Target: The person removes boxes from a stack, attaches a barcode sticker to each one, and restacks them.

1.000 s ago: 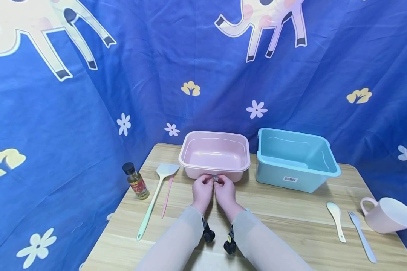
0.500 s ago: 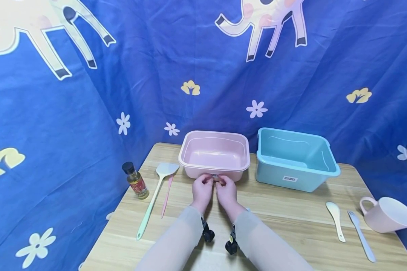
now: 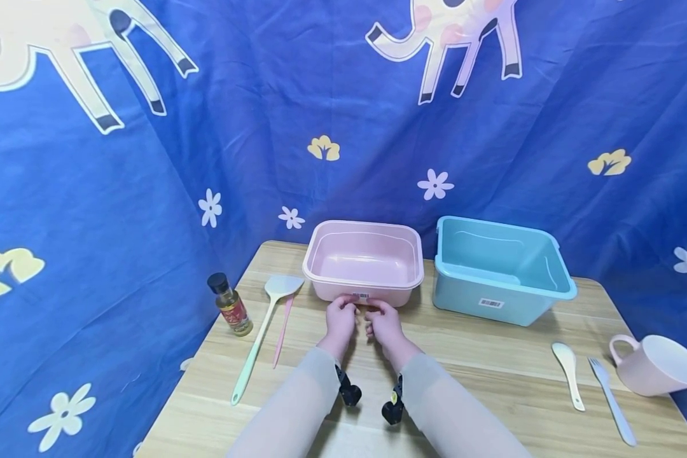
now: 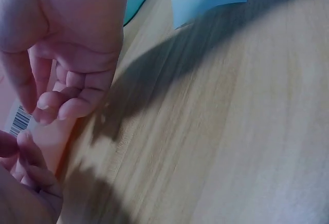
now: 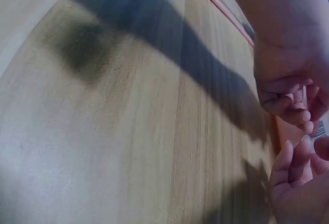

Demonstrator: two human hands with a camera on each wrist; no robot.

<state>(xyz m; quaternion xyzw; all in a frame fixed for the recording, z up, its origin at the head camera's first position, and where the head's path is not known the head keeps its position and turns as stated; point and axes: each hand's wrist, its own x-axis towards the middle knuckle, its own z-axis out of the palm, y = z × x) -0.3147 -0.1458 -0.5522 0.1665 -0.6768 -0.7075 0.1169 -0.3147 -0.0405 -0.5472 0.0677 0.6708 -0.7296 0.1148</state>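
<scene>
Your left hand (image 3: 340, 316) and right hand (image 3: 385, 321) sit side by side at the near wall of the pink tub (image 3: 364, 262), fingers loosely curled around nothing, fingertips just at its barcode sticker (image 3: 361, 296). You seem to be picking at that sticker. Next, pinch its edge; the blue tub (image 3: 500, 270) stands farther right.

Two tubs at the back of a table, utensils to either side

The pink tub (image 3: 363, 262) stands on the table (image 3: 492, 375) left of the blue bin (image 3: 500, 270). Both hands (image 3: 366, 321) sit just before the tub's near wall. Left of them lie a spatula (image 3: 260, 334) and a stick (image 3: 282, 331), then a bottle (image 3: 229, 305). At far right lie a spoon (image 3: 569, 372), a fork (image 3: 609, 397) and a mug (image 3: 655, 364).
</scene>
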